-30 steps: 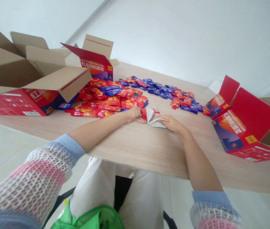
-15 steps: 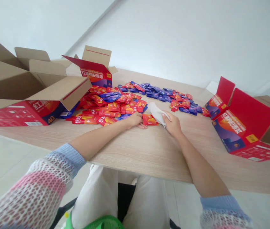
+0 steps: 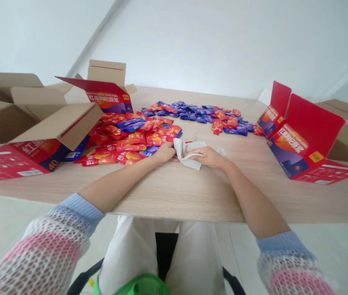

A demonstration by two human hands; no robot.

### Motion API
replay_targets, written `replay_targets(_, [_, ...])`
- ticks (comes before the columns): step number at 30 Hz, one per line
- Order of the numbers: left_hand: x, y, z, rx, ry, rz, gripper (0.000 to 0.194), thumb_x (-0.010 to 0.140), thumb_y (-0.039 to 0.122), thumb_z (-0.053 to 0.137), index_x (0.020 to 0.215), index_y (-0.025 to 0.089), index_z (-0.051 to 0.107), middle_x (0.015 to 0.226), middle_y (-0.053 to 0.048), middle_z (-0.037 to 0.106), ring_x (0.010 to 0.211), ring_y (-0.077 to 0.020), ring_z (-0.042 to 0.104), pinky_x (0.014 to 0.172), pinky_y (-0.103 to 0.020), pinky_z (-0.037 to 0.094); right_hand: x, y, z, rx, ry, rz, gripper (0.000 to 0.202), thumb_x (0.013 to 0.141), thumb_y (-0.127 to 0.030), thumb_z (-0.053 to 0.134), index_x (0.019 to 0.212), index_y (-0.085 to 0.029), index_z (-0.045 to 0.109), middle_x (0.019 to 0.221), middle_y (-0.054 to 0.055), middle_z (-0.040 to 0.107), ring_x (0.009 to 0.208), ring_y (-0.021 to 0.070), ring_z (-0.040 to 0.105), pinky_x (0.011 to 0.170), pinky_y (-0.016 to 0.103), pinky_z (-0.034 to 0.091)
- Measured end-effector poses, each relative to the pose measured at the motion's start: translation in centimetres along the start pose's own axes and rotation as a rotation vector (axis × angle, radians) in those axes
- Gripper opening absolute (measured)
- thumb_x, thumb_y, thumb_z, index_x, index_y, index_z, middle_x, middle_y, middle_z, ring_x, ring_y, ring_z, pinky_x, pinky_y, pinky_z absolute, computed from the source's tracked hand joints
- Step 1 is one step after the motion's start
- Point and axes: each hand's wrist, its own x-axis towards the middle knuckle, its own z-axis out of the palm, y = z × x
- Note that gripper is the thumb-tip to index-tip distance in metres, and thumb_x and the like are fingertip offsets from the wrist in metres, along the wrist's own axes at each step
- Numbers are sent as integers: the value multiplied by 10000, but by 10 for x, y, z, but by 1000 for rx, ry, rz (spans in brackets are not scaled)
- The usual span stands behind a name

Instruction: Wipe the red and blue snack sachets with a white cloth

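Observation:
My right hand [image 3: 208, 157] is closed on a white cloth [image 3: 189, 153], which is spread over a red packet [image 3: 188, 142] so that only a sliver of its red shows. Beside the cloth's left edge, my left hand [image 3: 166, 153] has its fingers closed at the packet's left end. Left of my left hand lies a heap of red and blue packets [image 3: 131, 139]. Farther back, a looser row of blue and red packets [image 3: 198, 113] stretches across the table.
Open red cartons stand at the left [image 3: 35, 153], back left [image 3: 109, 98] and right [image 3: 303, 151] of the wooden table [image 3: 174, 192], with a smaller red box [image 3: 270, 119] beside the right one. A green basket [image 3: 143, 284] sits below the front edge, near my legs.
My right hand has moved left with the cloth, which now covers most of the red packet. The view has shifted slightly. My left hand stays at the packet's left end.

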Motion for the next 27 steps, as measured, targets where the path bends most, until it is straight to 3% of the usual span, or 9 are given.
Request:
replay_targets(7, [-2,4,1,87,17,0,137,702,113,592,829,101,639,620,-105,694,612,-191,694,605,-231,566,-8,45,-18,-371,243,342,314,899,-385,492,1136,-292,677,1111,33,693,987,233,633,824,325,467])
replay_targets(11, [-3,5,1,84,13,4,103,705,87,535,779,91,607,611,-126,689,599,-204,694,564,-243,567,-16,58,-28,-445,321,466,320,901,-387,487,1145,-292,672,1108,38,693,997,231,627,804,310,465])
replay_targets(14, [-4,3,1,73,9,26,144,701,69,516,814,103,597,608,-104,689,593,-196,695,547,-232,563,-14,44,-26,-442,393,440,327,910,-374,472,1169,-300,656,1121,23,688,1011,228,623,830,315,465])
replay_targets(17, [-3,0,-1,51,9,61,200,695,73,529,876,115,600,622,-84,696,591,-180,695,566,-226,565,-9,16,-16,-445,484,351,347,924,-350,445,1222,-310,618,1167,14,668,1037,229,617,870,328,458])
replay_targets(21, [-2,-2,-4,34,-35,55,222,679,72,543,888,112,607,635,-88,702,628,-190,704,610,-242,576,-5,-18,0,-395,501,196,384,938,-290,408,1289,-309,561,1226,7,636,1069,220,608,889,320,458])
replay_targets(27, [0,0,-4,43,-46,36,226,670,73,548,884,121,602,626,-79,697,629,-195,703,584,-239,569,-6,-37,10,-283,528,109,408,944,-278,381,1325,-252,524,1246,25,622,1084,211,601,902,324,463])
